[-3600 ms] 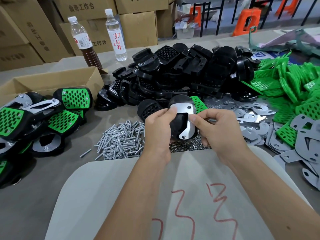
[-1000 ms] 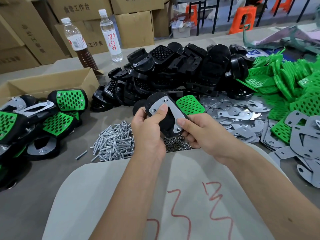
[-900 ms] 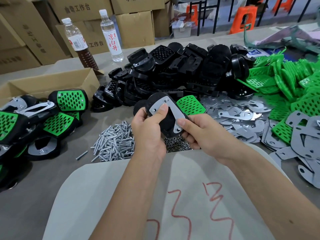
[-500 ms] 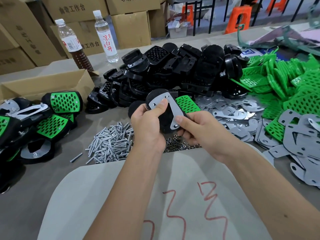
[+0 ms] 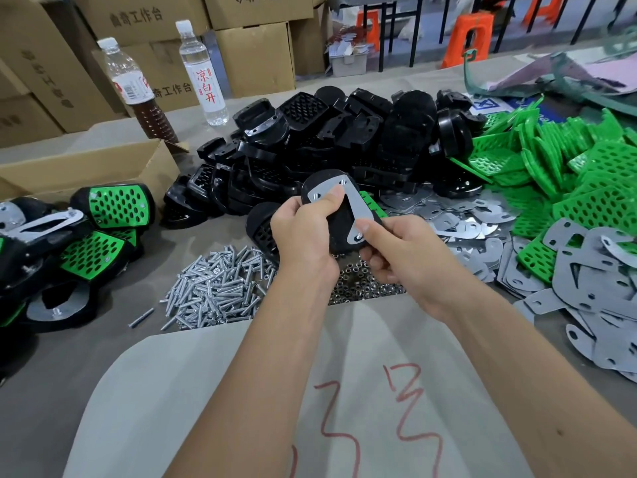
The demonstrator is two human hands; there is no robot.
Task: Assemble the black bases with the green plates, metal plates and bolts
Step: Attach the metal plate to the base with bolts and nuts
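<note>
You are holding a black base [image 5: 339, 224] up above the table [image 5: 86, 339], both hands curled round it. Your left hand [image 5: 303, 232] is gripping its left side, the thumb pressing on the upper end of the metal plate [image 5: 351, 208] lying across the base. Your right hand [image 5: 396, 251] is gripping the lower right end, its thumb resting by the plate's bottom bolt hole, fingers tucked beneath. A strip of green plate [image 5: 372, 205] is showing just behind the held base.

Directly below your hands, a heap of silver bolts [image 5: 217, 288] is lying beside a smaller heap of nuts [image 5: 362, 286] at the edge of a pale sheet marked in red [image 5: 241, 391]. Behind them, a pile of black bases [image 5: 344, 132] is stretching across the middle of the table. To the right, loose metal plates [image 5: 586, 288] and a heap of green plates [image 5: 586, 167] are overlapping. On the left, finished assemblies [image 5: 86, 236] are sitting in front of an open cardboard box [image 5: 86, 167]. Two bottles [image 5: 203, 70] are standing upright at the far side, before stacked cartons [image 5: 255, 53].
</note>
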